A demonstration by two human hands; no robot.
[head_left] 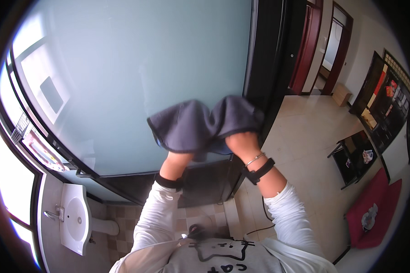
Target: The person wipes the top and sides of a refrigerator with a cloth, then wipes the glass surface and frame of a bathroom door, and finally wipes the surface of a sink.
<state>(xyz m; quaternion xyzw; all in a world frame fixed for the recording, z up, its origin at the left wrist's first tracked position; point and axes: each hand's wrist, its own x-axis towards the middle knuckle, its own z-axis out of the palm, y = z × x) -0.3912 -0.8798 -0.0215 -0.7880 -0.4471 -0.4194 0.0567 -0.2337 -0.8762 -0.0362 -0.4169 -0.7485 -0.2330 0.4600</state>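
A dark grey cloth [193, 125] with a darker edging is held up in front of a frosted glass panel [136, 82]. It rises in two humps with a dip between them, and a bit of blue shows under its lower edge. My left hand [177, 159] holds the cloth's left part; the fabric covers its fingers. At the right part my right hand [242, 142] grips the cloth, its back showing and its fingertips hidden and slightly blurred. Whether the cloth touches the glass, I cannot tell.
The panel has a dark frame [268, 50]. At the lower left, a white washbasin [80, 223] with a tap stands by a window. A raised sill [234, 218] and a dark cable [262, 227] lie right of the checkered floor. Farther right are a black low table [350, 157] and a red sofa [377, 204].
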